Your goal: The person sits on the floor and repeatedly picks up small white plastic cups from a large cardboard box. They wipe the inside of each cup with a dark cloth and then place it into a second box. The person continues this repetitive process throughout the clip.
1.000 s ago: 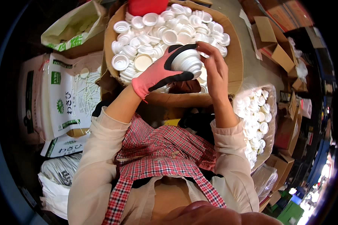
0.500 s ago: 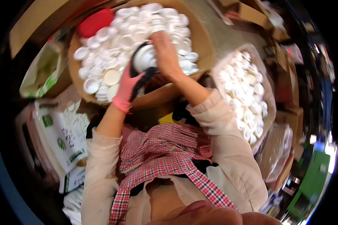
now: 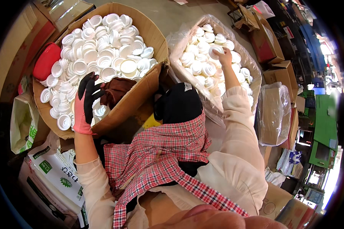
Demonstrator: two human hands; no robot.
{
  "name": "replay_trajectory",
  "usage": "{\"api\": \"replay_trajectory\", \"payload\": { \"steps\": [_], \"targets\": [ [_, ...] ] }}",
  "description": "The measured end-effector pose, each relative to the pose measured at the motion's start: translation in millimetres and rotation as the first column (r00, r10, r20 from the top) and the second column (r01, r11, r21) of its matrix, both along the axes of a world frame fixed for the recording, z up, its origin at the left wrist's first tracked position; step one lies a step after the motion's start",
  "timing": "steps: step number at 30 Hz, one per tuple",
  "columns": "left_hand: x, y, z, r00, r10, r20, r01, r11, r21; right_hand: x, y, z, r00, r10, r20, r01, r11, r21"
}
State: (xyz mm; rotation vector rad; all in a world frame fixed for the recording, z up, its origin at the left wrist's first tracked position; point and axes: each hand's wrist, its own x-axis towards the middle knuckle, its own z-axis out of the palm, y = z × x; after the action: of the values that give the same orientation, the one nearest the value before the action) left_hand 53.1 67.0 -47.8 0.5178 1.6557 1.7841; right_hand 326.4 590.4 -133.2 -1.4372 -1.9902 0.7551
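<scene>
My right hand [image 3: 225,58], bare, pinches a white round plastic cap [image 3: 216,51] above the lined box at the right. Beneath it many similar white caps [image 3: 208,70], with stepped, ringed tops, fill that box. My left hand [image 3: 86,103] wears a pink glove with black fingers. It hangs over the large cardboard box at the left, fingers apart and holding nothing. White caps [image 3: 90,56], many with their hollow side up, are heaped in this box. Next to the left fingers a brown cloth [image 3: 120,91] lies at the box's near edge.
The cardboard box [image 3: 151,82] has a raised near wall. Clear plastic lines the right box [image 3: 176,53]. A red object [image 3: 46,63] rests on the heap's left side. Printed sacks [image 3: 59,171] lie at the lower left. A plastic-wrapped carton [image 3: 273,114] and green machine [image 3: 324,129] are at right.
My right hand has left the left box and gone right, over the lined box, with a cap. My left hand no longer holds a cap and its fingers have spread. The view has shifted right.
</scene>
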Motion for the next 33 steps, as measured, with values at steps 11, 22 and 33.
{"api": "replay_trajectory", "payload": {
  "steps": [11,22,33],
  "targets": [
    [-35,-39,-12,0.951,0.303,-0.051,-0.292,0.942,0.164,-124,-68,17,0.771,0.627,0.107,-0.636,0.761,0.128],
    [-26,-50,-11,0.949,0.314,0.006,-0.311,0.936,0.163,-276,-244,-49,-0.062,0.758,0.649,-0.849,0.302,-0.434],
    [-25,-52,-16,0.690,-0.292,0.662,-0.220,0.787,0.576,-292,-315,111,0.063,0.995,-0.073,-0.987,0.052,-0.150]
  ]
}}
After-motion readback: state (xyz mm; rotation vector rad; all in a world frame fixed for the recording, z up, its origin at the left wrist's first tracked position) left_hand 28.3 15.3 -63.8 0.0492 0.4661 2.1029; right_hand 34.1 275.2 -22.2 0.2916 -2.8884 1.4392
